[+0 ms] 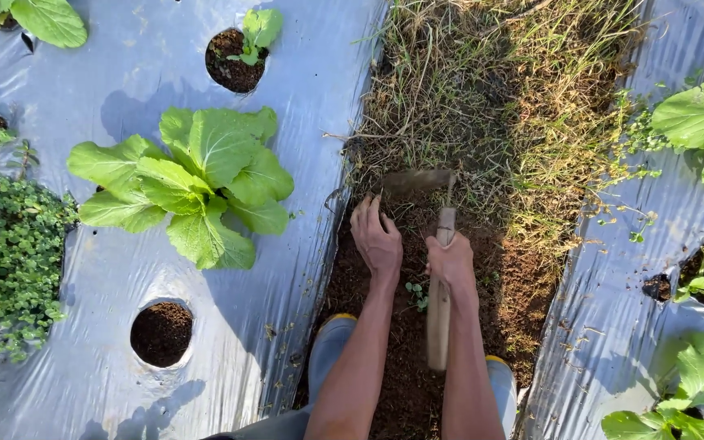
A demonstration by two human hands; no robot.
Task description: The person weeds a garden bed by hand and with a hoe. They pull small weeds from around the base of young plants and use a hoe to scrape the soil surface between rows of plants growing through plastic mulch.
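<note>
**Hoe in the furrow, blade close to my fingers**

While I crouch in the furrow between two beds covered in silver plastic sheet (148,73), my right hand (451,262) is clenched around the wooden handle of a small hoe (440,301). Its flat blade (419,179) sits at the far end, right where the bare brown soil (405,383) meets the dry grass and weeds (490,90). My left hand (376,238) holds nothing; it lies palm down, fingers spread, on the soil just left of the handle and just near of the blade.

My boots (329,346) stand either side of my arms. To the left grows a big leafy cabbage plant (197,183), with an unplanted hole (161,332) nearer me and a seedling (248,45) farther off.

The risk, as I judge it, is the blade: my left fingers are so close that a short pull toward me could catch them. A stroke drifting left could also tear the sheet's edge, which lies touching the furrow. Loose soil could make the hoe skid.
</note>
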